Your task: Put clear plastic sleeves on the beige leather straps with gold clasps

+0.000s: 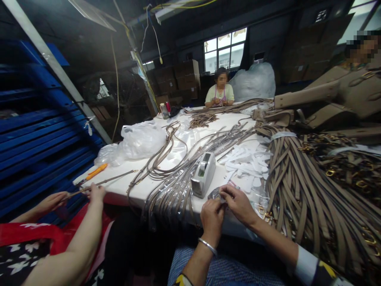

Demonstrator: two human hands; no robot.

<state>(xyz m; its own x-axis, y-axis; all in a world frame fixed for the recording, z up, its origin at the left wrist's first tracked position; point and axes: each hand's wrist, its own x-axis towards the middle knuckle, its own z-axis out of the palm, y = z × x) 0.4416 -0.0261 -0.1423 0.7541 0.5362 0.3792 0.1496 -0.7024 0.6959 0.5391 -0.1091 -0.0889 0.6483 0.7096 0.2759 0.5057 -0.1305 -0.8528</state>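
At the table's near edge, my left hand (212, 218), with a silver bangle on its wrist, is closed, fingers pressed together. Close against it, my right hand (239, 203) pinches with thumb and forefinger. Between them shows a small greyish bundle (214, 193) that looks like a strap in clear plastic; my fingers partly cover it. Just beyond stands a grey tape dispenser (204, 174). Left of the dispenser, several plastic-sleeved brown straps (169, 194) hang over the edge. White paper strips (248, 161) lie in a loose pile behind my right hand.
Brown straps with gold buckles (293, 171) are heaped at the right. At the left, a co-worker's hands (97, 194) hold a thin strap near an orange-handled tool (97, 171). Plastic bags (143, 139) lie behind. Another person (220, 93) sits at the far end.
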